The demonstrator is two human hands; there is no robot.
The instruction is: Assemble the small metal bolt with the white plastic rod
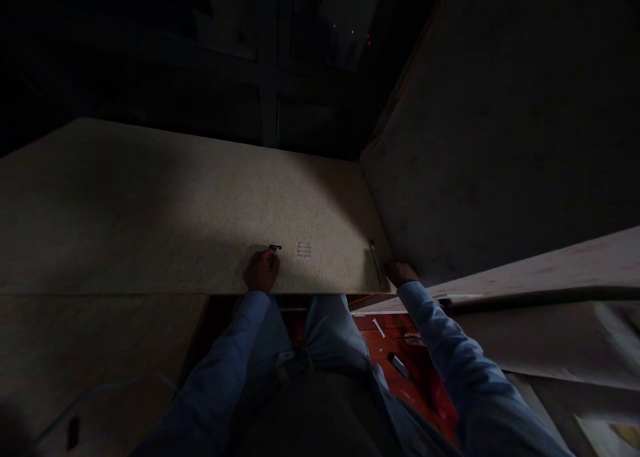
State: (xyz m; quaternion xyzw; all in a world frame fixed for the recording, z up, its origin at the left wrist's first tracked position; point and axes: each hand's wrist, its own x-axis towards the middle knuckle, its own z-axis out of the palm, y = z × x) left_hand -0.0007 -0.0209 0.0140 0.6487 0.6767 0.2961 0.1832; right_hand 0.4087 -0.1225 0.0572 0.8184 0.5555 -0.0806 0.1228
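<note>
A large pale board (pixel 165 210) lies flat in front of me, lit in a patch near its front edge. My left hand (pixel 261 270) rests on that edge, fingers closed around a small dark marker or pen (pixel 275 248) whose tip touches the board. Just right of it are small printed or drawn marks (pixel 303 249). My right hand (pixel 399 272) curls over the board's front right corner. A thin dark strip (pixel 374 260) lies along the right edge beside it. Both arms wear light blue sleeves.
A second big panel (pixel 500 130) stands upright at the right, meeting the board at the corner. More boards (pixel 550 270) lie stacked at the lower right. Red floor (pixel 415 370) with small scraps shows between my legs. A dark window is behind. The scene is dim.
</note>
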